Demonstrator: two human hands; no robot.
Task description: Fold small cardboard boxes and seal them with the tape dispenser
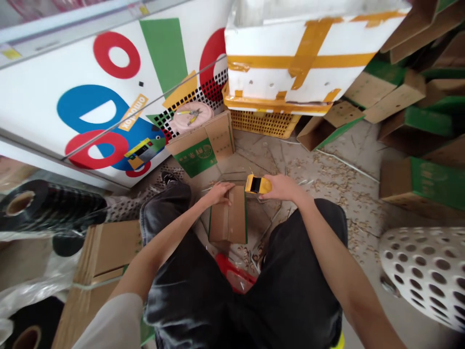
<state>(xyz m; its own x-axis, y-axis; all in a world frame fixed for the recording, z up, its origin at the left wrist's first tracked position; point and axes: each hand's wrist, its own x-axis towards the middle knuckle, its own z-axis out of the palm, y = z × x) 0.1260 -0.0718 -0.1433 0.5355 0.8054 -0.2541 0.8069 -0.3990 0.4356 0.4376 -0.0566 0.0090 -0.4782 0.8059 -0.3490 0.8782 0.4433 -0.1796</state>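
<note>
Between my knees a small brown cardboard box (236,218) with green sides rests with its flaps folded in along a middle seam. My left hand (219,194) presses on the box's far end, fingers curled over the flaps and holding them down. Just right of that end, my right hand (279,188) is closed around a yellow tape dispenser (257,184) with a dark middle. The dispenser is held beside the box's far right corner; whether it touches cannot be told. A red plastic thing (236,272) lies on the floor behind the box, partly hidden by my legs.
Ahead stand a green-and-brown carton (203,148), a pink stool (192,116) bearing pliers, and a yellow crate (263,123) under a taped white foam box (265,46). More cartons (428,186) pile up right, near a white perforated basket (425,271). Flat cardboard (116,247) lies left.
</note>
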